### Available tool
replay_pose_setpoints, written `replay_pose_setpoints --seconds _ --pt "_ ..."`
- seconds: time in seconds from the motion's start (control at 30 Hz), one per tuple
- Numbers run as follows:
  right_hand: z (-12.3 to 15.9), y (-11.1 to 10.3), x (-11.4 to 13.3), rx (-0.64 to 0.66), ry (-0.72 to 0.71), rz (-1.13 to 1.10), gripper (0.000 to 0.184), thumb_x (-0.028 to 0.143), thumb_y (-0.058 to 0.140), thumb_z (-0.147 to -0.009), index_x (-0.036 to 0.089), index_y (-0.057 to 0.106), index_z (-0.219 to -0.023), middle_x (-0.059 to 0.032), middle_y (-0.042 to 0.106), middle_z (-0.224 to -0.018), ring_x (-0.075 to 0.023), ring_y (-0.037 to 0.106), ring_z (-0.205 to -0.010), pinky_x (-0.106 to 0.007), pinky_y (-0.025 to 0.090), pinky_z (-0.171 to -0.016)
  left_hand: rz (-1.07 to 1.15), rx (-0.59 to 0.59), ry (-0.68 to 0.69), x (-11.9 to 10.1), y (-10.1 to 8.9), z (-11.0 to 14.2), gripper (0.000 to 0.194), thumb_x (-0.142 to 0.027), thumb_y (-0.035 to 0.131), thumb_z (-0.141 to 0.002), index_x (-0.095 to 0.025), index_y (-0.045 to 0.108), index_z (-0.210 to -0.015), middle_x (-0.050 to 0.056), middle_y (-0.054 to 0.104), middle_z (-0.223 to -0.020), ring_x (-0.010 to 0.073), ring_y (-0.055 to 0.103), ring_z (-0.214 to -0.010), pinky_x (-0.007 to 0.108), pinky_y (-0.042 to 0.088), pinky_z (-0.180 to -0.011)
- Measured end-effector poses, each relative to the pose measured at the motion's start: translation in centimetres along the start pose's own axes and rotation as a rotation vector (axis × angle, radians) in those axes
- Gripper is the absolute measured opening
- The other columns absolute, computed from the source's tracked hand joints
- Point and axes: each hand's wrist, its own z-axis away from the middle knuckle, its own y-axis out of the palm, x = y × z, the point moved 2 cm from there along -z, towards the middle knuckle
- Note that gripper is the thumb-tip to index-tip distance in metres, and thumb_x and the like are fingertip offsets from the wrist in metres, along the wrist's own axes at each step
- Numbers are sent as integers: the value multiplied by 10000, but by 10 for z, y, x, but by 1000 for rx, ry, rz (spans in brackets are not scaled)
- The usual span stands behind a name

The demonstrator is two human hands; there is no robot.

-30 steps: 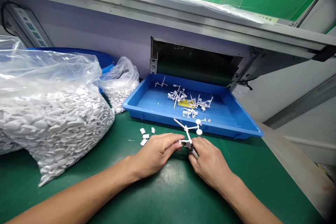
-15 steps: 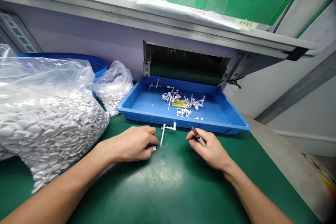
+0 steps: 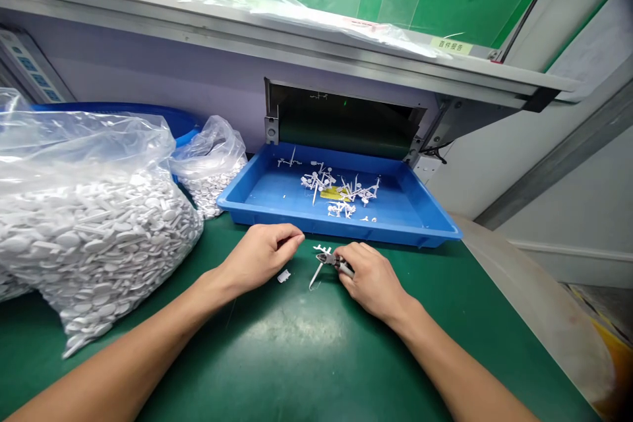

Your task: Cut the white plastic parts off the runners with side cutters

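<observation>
My right hand grips a pair of nippers, their jaws pointing left over a white plastic sprue on the green table. The sprue has a long thin stem and a short branched end by the jaws; whether the jaws touch it I cannot tell. My left hand is to the left, thumb and fingers pressed together; anything between them is hidden. Just below its fingers lies a small white plastic piece.
A blue tray with several white sprues stands behind my hands, below a dark opening. To the left are a large clear bag of white plastic parts, a smaller bag and a blue tub.
My hands parted and the sprue with round discs left them. My left hand reached down to the table, then rose slightly. My right hand brought the nippers left to the sprue on the table.
</observation>
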Motion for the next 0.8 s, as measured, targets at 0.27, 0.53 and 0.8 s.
replay_pose_setpoints --seconds 0.27,0.53,0.8 --pt "3 13 6 31 598 -1180 316 377 717 -750 177 590 -960 -4 565 -787 -107 502 -630 -217 376 -526 123 -4 185 -15 30 12 191 -297 594 -893 -186 663 -1032 14 675 -903 142 617 -789 223 464 -726" --pt "5 7 14 -9 471 -1042 345 412 612 -837 189 583 -1099 -17 594 -778 -144 544 -657 -255 424 -558 86 25 231 -17 36 13 193 -218 519 -940 -201 670 -1059 24 680 -974 150 619 -889 247 467 -807" --pt "15 -6 29 -13 -81 -153 160 133 503 -775 217 587 -881 -29 612 -847 -182 549 -771 -304 425 -724 457 -32 -65 -13 20 14 238 -340 563 -907 -180 670 -1046 20 705 -858 154 658 -710 234 534 -654"
